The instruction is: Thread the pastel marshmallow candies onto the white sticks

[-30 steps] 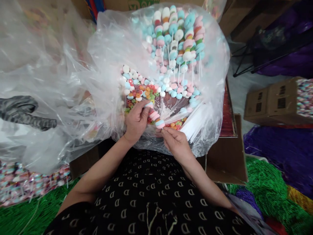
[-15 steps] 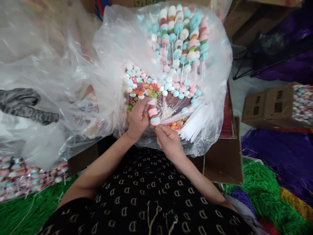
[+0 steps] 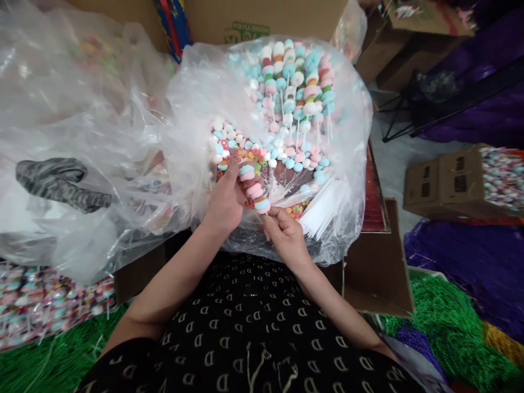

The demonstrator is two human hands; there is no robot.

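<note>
My right hand (image 3: 286, 232) pinches the lower end of a candy skewer (image 3: 254, 190), threaded with pink, blue and white pieces. Left of the skewer, my left hand (image 3: 225, 199) has its thumb over the small ring candies (image 3: 258, 158); its other fingers are mostly hidden, so its grip is unclear. Loose round candies (image 3: 290, 163) lie around a brown surface inside the clear plastic (image 3: 354, 136). Finished-looking skewers (image 3: 313, 87) stand in rows behind them. A bundle of white sticks (image 3: 323, 210) lies to the right of my right hand.
Crumpled plastic bags (image 3: 135, 109) cover the left side, with a grey striped cloth (image 3: 61, 183) on them. Wrapped skewers (image 3: 53, 300) lie lower left. An open cardboard box (image 3: 379, 267) is at right, near green tinsel (image 3: 446, 305). Another carton (image 3: 442, 180) holds colourful pieces.
My left hand has come off the skewer's upper part and shifted slightly left, its thumb now over the ring candies. The right hand keeps its pinch. The camera view has shifted.
</note>
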